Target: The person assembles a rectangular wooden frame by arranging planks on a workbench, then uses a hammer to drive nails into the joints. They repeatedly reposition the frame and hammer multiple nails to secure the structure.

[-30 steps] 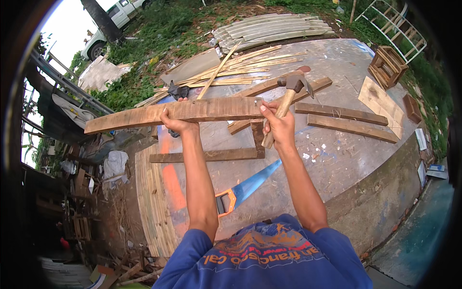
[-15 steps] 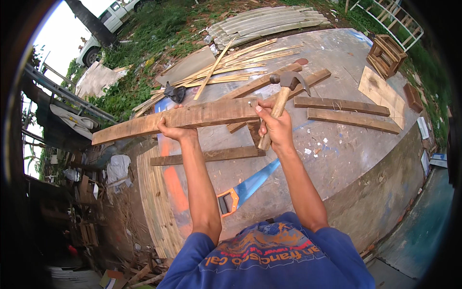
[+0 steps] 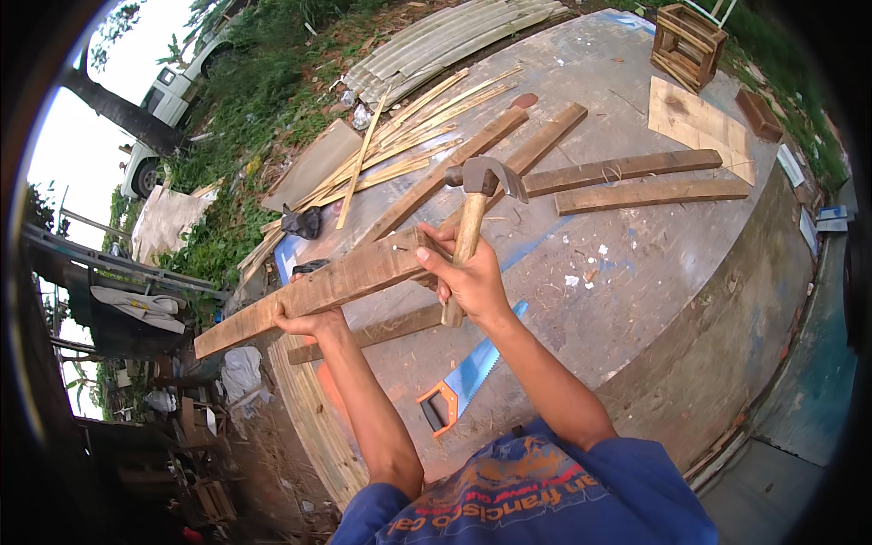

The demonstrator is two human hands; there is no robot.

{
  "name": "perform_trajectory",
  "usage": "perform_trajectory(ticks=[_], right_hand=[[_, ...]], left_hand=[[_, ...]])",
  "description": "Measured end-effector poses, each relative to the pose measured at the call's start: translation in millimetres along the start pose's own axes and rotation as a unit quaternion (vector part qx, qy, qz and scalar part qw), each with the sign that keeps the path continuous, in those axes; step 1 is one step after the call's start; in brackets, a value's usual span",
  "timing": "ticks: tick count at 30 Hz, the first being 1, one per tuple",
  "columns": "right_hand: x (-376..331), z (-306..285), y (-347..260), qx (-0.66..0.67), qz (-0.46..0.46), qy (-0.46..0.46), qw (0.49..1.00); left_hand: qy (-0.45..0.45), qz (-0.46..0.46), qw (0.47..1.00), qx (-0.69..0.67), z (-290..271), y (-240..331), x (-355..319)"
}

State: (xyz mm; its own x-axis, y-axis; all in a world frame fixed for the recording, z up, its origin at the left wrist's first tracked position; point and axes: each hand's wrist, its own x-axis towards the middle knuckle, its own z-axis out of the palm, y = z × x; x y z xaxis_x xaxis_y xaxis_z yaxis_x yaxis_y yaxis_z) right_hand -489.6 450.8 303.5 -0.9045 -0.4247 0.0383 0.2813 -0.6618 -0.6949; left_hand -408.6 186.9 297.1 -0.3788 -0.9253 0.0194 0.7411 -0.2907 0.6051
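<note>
A brown wooden beam [image 3: 345,281] is held up at a slant, its left end lower and nearer me. My left hand [image 3: 309,320] wraps round it from below, around its middle-left. At the right end my right hand [image 3: 474,277] grips a claw hammer [image 3: 470,218] by its wooden handle, head up, while its fingers also touch the beam's end. A small nail [image 3: 397,247] sticks up from the beam near that end. Partly hidden under the raised beam, another wooden piece [image 3: 391,329] lies on the large flat board surface [image 3: 581,318].
A handsaw [image 3: 474,368] with a blue blade lies near me. Several beams [image 3: 627,171] and thin wood strips [image 3: 391,150] spread across the far side. A wooden crate [image 3: 688,45], a plywood piece [image 3: 695,127] and a brick-like block [image 3: 758,115] stand at the far right.
Both hands have moved lower and a little left with the beam and hammer, and the beam slants more steeply. My view has turned, so the surroundings appear shifted.
</note>
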Motion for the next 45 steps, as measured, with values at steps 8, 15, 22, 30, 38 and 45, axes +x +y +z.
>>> perform_trajectory(ticks=[8, 15, 22, 30, 38, 45], right_hand=[[0, -9, -15, -0.088, 0.023, 0.021, 0.996], [-23, -39, -63, -0.222, 0.001, 0.03, 0.974], [-62, -11, -114, -0.332, 0.016, -0.004, 0.943], [-68, 22, -133, -0.561, -0.055, -0.127, 0.816], [-60, 33, -120, -0.598, -0.061, -0.09, 0.794], [-63, 62, -149, -0.667, -0.09, -0.124, 0.729]], left_hand=[[0.0, 0.009, 1.0, 0.012, -4, 0, 6], [-0.02, -0.005, 1.0, 0.003, 2, -1, 2], [0.016, -0.007, 1.0, -0.02, 1, -2, 4], [-0.002, 0.016, 1.0, -0.018, 12, -3, -5], [0.034, -0.022, 0.998, -0.05, 23, -1, -15], [0.017, -0.022, 0.998, -0.063, 21, -2, -11]])
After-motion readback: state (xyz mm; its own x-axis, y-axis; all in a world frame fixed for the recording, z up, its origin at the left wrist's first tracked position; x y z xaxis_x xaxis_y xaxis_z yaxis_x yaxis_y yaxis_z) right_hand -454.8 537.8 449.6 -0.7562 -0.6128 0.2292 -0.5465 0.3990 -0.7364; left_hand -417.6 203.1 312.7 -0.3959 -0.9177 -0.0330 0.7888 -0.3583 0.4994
